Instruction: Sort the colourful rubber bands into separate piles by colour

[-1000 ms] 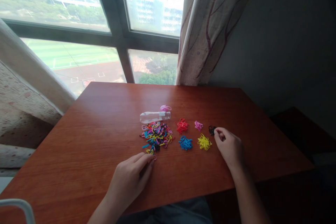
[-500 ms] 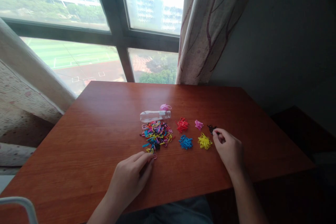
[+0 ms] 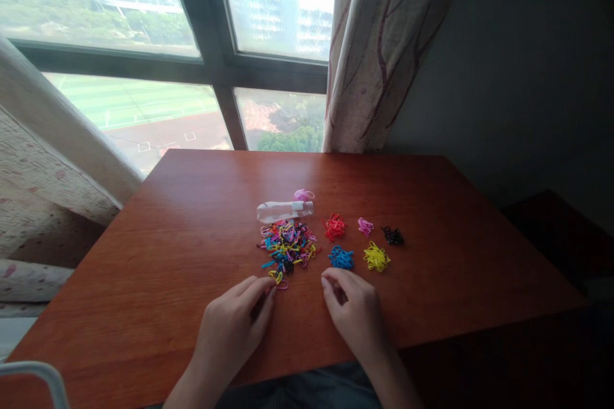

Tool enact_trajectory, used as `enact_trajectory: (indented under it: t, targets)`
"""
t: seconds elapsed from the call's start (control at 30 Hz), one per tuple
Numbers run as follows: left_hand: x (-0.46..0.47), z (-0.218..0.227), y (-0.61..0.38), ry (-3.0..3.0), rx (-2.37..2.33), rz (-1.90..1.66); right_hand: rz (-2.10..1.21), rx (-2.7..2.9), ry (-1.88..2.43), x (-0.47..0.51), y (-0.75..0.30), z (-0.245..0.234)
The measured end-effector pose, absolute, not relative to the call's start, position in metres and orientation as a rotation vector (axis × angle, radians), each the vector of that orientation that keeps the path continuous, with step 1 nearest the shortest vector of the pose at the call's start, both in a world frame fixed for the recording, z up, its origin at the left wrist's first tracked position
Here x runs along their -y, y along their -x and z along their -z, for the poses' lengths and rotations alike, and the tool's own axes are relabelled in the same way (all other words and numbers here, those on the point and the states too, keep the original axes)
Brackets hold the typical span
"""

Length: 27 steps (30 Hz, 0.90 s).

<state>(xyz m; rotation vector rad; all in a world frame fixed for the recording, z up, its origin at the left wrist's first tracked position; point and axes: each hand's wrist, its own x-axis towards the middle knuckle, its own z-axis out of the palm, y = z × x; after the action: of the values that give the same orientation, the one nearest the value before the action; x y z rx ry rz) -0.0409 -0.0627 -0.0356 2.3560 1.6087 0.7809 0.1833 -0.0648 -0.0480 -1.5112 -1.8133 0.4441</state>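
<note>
Below the window at upper left, a wooden counter is seen. At lower centre, a pink band is lying by the fingertips of the left hand; just below the blue bands, the right hand is curled. Whether either grip is closed on anything cannot be told. Picking from the mixed pile seems under way; a fine pinch is called for.

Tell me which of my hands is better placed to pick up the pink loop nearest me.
Likely the left hand: it is at the pink loop, on the near side of the mixed pile. The right hand is farther off, just in front of the blue pile.
</note>
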Motion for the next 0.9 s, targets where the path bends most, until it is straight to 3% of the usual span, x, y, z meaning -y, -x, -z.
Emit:
enact_trajectory:
  t: [0.4, 0.9]
  targets:
    - [0.0611, 0.0405, 0.0367, -2.466, -1.582, -0.601, -0.481, 1.919, 1.477, 0.0681, -0.1733, 0.0478]
    - [0.0625, 0.0438, 0.0389, -2.472, -1.59, -0.671, -0.506, 1.916, 1.459, 0.0676, -0.1737, 0.0503]
